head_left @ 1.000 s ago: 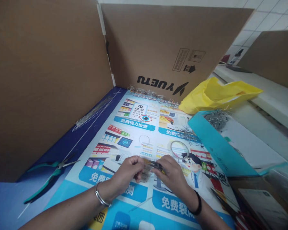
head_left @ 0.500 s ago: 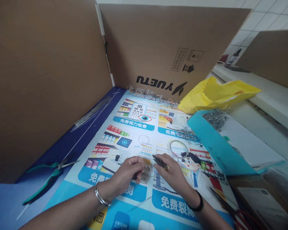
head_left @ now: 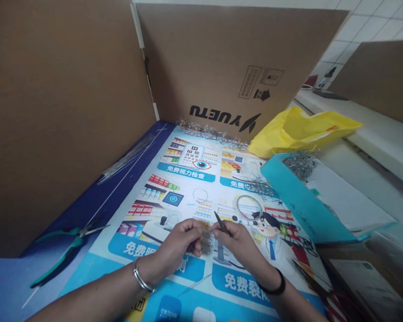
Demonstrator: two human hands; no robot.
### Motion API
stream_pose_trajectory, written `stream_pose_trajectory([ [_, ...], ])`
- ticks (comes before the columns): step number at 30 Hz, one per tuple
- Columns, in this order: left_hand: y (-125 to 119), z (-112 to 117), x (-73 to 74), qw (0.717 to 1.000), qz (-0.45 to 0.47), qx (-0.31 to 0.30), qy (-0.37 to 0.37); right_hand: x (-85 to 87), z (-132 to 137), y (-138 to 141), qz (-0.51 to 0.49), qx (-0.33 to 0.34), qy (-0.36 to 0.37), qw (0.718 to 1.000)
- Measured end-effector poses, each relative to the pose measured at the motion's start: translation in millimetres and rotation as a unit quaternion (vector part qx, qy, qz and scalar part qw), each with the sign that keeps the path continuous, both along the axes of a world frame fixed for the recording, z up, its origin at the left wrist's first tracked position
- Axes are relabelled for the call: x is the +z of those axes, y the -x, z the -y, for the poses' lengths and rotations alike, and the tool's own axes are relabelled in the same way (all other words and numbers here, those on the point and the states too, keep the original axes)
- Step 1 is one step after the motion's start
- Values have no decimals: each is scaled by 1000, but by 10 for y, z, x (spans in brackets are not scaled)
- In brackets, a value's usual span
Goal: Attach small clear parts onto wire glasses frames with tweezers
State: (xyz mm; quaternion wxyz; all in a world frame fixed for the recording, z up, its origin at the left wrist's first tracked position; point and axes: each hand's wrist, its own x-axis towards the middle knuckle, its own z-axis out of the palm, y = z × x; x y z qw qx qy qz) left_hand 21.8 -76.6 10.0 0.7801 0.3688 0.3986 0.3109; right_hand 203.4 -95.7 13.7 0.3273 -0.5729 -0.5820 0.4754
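Observation:
My left hand (head_left: 179, 243), with a metal bangle on the wrist, is closed in a pinch on a thin wire loop (head_left: 204, 241). My right hand (head_left: 237, 243), with a black band on the wrist, grips small dark pliers (head_left: 220, 222) whose tip points up and away. The two hands nearly touch above a printed poster (head_left: 188, 179) that covers the table. Part of the wire is hidden between the fingers.
Teal-handled pliers (head_left: 65, 250) lie at the left on the blue surface. Straight wires (head_left: 127, 158) rest along the left cardboard wall (head_left: 53, 112). Finished wire rings (head_left: 250, 205) lie on the poster. A teal folder (head_left: 298, 201) with wire bits and a yellow bag (head_left: 298, 129) sit right.
My right hand has turned the small pliers from lying sideways to pointing up, and moved slightly closer to my left hand. The left hand has barely moved.

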Motion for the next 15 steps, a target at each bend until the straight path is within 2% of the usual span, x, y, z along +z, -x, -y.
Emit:
stream_pose_trajectory([
  [5,-21,24,-9,1000,-3,-13,7,1,-12,37,-25,-34,28,999],
  [15,-42,38,47,1000,-13,-26,0,-37,4,67,31,-22,-5,999],
])
